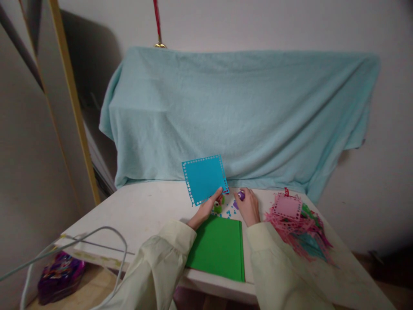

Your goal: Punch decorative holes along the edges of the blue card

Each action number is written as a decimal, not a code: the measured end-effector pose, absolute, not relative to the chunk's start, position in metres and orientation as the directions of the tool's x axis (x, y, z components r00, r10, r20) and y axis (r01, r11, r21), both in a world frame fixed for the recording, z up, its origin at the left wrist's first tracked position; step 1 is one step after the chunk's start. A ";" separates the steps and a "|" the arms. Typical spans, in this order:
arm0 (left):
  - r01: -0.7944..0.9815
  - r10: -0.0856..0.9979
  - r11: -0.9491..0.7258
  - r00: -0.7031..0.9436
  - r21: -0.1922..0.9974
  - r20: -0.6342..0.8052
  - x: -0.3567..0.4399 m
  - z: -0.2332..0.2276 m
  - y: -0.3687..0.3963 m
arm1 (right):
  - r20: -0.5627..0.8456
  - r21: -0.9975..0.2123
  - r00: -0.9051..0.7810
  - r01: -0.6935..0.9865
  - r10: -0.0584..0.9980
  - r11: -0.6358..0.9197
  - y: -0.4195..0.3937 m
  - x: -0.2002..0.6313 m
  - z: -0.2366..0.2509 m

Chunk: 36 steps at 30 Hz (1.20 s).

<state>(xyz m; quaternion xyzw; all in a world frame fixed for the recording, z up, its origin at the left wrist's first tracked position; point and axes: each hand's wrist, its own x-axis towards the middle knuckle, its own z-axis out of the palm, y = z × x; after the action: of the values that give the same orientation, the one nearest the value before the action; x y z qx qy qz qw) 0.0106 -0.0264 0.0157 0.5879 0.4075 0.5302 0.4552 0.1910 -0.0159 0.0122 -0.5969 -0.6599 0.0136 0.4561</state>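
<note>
My left hand (206, 209) holds up a blue paper square (204, 178) with punched holes along its edges, pinching its lower right corner. My right hand (249, 206) rests on the white table (142, 211) with its fingers closed over a small purple punch (241, 195). A small green punch (218, 206) sits between the two hands, and blue paper bits (229, 212) lie scattered beside it. Green paper sheets (219, 247) lie flat right in front of me, under my forearms.
A pink punched square (287, 206) tops a heap of pink, teal and green paper scraps (303, 234) at the right. A light blue blanket (238, 116) drapes something behind the table. A white cable (80, 241) loops at the left, above a purple bag (61, 271) on the floor.
</note>
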 end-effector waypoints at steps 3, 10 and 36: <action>-0.024 0.958 -0.252 0.134 0.967 0.253 0.011 0.017 -0.025 | 0.560 -0.504 0.189 0.850 0.806 0.151 -0.010 0.202 0.007; -0.263 0.962 -0.052 0.246 0.963 0.119 0.021 0.036 -0.050 | 0.552 -0.391 0.243 0.921 0.798 -0.010 -0.004 0.214 0.003; -0.629 0.631 0.762 0.665 0.154 -0.399 0.037 0.025 -0.205 | 0.401 -0.770 -0.267 0.420 0.876 0.480 -0.196 0.193 0.023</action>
<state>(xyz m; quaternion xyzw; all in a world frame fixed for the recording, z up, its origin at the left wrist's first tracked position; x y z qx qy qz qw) 0.0372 -0.2051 0.0254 0.0014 0.2194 0.3452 0.9125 0.1935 -0.1959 0.0229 -0.4329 -0.7489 0.2692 0.4235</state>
